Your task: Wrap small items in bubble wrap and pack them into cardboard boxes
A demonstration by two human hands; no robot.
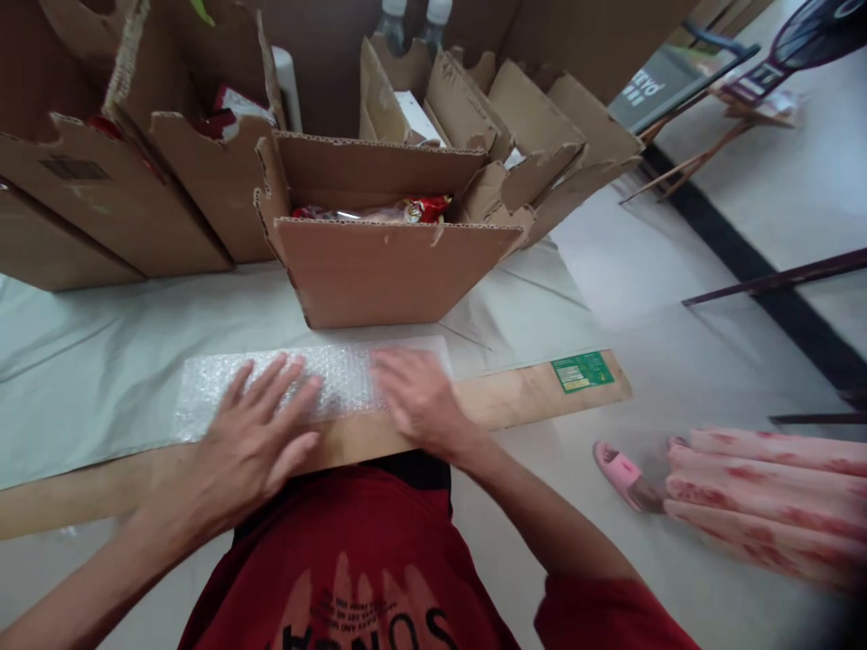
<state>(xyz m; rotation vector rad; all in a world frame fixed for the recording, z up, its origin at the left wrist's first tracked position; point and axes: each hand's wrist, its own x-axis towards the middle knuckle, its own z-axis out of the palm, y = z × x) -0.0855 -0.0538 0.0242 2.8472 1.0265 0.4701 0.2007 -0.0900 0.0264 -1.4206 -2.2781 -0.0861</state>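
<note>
Both flat hands, left hand [254, 433] and right hand [416, 397], press bubble wrap [339, 375] (cardboard box [386, 262] just behind).

Both hands flat on bubble wrap sheet [312, 384]: left hand [254, 442], right hand [416, 397]; open cardboard box [386, 262] just behind.

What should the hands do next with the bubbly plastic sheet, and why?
Probably lift the bubble wrap by its edges. Both the left hand and right hand rest flat on it, fingers spread, gripping nothing, and the open cardboard box stands just behind it.
</note>
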